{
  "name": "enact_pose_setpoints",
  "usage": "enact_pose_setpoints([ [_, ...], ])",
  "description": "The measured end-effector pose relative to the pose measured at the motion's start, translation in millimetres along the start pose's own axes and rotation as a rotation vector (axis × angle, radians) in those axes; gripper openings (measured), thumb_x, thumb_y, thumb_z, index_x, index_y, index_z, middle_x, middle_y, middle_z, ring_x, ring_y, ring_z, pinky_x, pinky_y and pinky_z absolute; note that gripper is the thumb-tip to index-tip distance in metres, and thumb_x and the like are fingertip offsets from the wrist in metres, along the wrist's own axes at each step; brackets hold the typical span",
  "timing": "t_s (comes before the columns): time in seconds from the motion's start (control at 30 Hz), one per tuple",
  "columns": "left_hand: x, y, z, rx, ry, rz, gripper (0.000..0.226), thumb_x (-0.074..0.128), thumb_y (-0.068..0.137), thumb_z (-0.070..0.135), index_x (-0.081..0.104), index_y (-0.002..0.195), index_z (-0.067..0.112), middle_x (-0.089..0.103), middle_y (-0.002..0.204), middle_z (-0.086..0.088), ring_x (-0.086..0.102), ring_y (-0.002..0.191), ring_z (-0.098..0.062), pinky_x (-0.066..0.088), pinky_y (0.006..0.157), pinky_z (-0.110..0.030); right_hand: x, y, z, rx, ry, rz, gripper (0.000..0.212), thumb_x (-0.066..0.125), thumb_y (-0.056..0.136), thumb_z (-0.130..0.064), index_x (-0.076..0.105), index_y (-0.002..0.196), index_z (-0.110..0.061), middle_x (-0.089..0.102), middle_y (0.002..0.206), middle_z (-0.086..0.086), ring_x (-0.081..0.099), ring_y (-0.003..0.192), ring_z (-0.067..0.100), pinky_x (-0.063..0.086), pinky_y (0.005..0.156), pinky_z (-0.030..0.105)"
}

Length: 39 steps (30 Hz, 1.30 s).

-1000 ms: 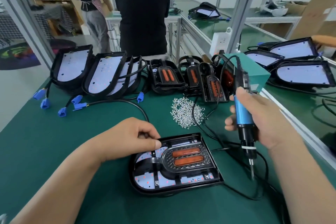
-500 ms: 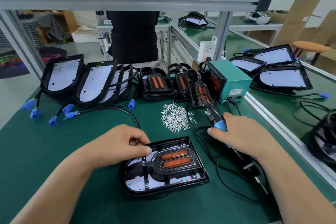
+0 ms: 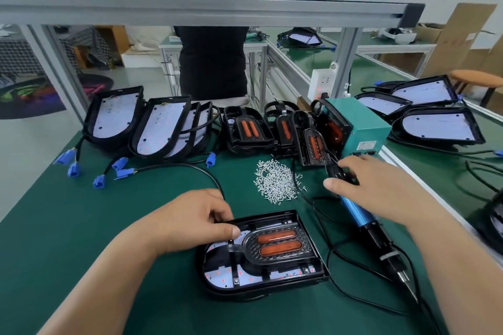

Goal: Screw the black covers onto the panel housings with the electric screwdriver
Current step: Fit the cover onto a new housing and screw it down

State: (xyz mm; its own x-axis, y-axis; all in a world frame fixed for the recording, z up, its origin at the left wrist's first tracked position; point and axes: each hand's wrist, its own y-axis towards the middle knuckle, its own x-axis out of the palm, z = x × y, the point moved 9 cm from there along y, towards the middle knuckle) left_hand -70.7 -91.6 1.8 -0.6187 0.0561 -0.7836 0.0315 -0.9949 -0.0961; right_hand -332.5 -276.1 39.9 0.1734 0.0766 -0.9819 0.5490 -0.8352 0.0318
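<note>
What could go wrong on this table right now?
The screwdriver has a cord looping beside the housing; it could snag and drag it. The loose screws lie close to the right hand; a careless sweep might scatter them. The screwdriver's bit points out near the right forearm and might poke it.
</note>
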Motion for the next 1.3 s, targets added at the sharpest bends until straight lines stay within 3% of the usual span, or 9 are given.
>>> enact_pose_setpoints([
  [0.27,0.0,0.0,-0.5,0.017,-0.014,-0.001,0.021,0.082,0.088,0.043,0.075,0.079,0.026,0.059,0.09,0.008,0.057,0.072,-0.003,0.042,0.067,-0.016,6.3,25.4,3.5,0.025,-0.047,0.053,0.069,0.049,0.095,-0.074,0.057,0.142,-0.025,0.058,0.131,0.005,0.058,0.117,0.026,0.047,0.087,0.039],
  [0.37,0.8,-0.2,0.3,0.016,-0.02,-0.004,0.02,0.082,0.088,0.042,0.075,0.08,0.025,0.059,0.091,0.008,0.056,0.07,-0.003,0.04,0.066,-0.015,-4.1,33.5,-44.6,-0.193,0.016,0.183,0.059,0.05,0.099,-0.066,0.064,0.136,-0.023,0.062,0.126,0.0,0.061,0.116,0.02,0.053,0.093,0.041],
  [0.5,0.5,0.3,2.8,0.023,-0.01,-0.011,0.019,0.081,0.089,0.039,0.076,0.082,0.022,0.059,0.092,0.006,0.056,0.071,-0.005,0.043,0.068,-0.019,20.1,46.7,-148.0,-0.531,0.165,-0.03,0.034,0.052,0.099,-0.057,0.073,0.111,-0.033,0.071,0.099,-0.019,0.064,0.089,-0.004,0.057,0.083,0.029],
  [0.63,0.1,-0.9,3.0,0.024,-0.013,-0.026,0.014,0.08,0.09,0.036,0.078,0.086,0.023,0.062,0.095,0.007,0.06,0.079,-0.01,0.051,0.078,-0.028,65.3,71.9,-222.7,-0.631,0.142,-0.188,0.026,0.065,0.099,-0.043,0.075,0.101,-0.019,0.074,0.093,-0.005,0.066,0.085,0.013,0.053,0.08,0.039],
  [0.83,-0.1,-0.6,-4.2,0.02,-0.021,-0.047,0.013,0.077,0.091,0.034,0.077,0.085,0.022,0.062,0.095,0.007,0.062,0.08,-0.013,0.053,0.081,-0.035,84.0,97.4,-259.8,-0.648,0.071,-0.133,0.038,0.067,0.093,-0.037,0.068,0.099,0.0,0.072,0.083,0.014,0.064,0.079,0.033,0.05,0.068,0.045],
  [0.97,1.3,-0.4,-5.4,0.031,-0.033,-0.043,0.012,0.076,0.09,0.035,0.076,0.083,0.025,0.062,0.095,0.007,0.062,0.08,-0.013,0.053,0.081,-0.037,88.3,99.0,-261.3,-0.65,0.026,-0.127,0.017,0.059,0.079,-0.012,0.047,0.068,-0.008,0.045,0.053,0.007,0.033,0.056,0.029,0.026,0.053,0.04],
  [1.03,1.1,-0.2,-6.1,0.03,-0.037,-0.031,0.013,0.075,0.09,0.036,0.075,0.083,0.026,0.062,0.095,0.007,0.062,0.08,-0.013,0.053,0.081,-0.036,86.6,97.9,-257.5,-0.635,0.094,-0.156,0.02,0.056,0.075,-0.007,0.04,0.065,-0.015,0.037,0.054,0.002,0.027,0.057,0.025,0.022,0.054,0.037],
  [1.17,-2.7,1.2,-8.4,0.036,-0.007,0.01,0.013,0.074,0.093,0.035,0.074,0.085,0.024,0.061,0.094,0.006,0.062,0.084,-0.013,0.052,0.082,-0.033,72.5,95.1,-239.0,-0.604,0.279,-0.197,0.016,0.063,0.084,-0.012,0.065,0.093,-0.026,0.061,0.08,-0.01,0.054,0.07,0.006,0.043,0.063,0.029],
  [1.3,-3.8,4.0,-11.8,0.025,0.029,0.043,0.015,0.071,0.095,0.038,0.069,0.086,0.026,0.061,0.088,0.009,0.058,0.076,-0.009,0.05,0.075,-0.03,48.7,79.7,-215.2,-0.569,0.517,-0.119,0.016,0.061,0.088,-0.013,0.058,0.09,-0.029,0.068,0.085,-0.002,0.055,0.067,0.013,0.046,0.066,0.032],
])
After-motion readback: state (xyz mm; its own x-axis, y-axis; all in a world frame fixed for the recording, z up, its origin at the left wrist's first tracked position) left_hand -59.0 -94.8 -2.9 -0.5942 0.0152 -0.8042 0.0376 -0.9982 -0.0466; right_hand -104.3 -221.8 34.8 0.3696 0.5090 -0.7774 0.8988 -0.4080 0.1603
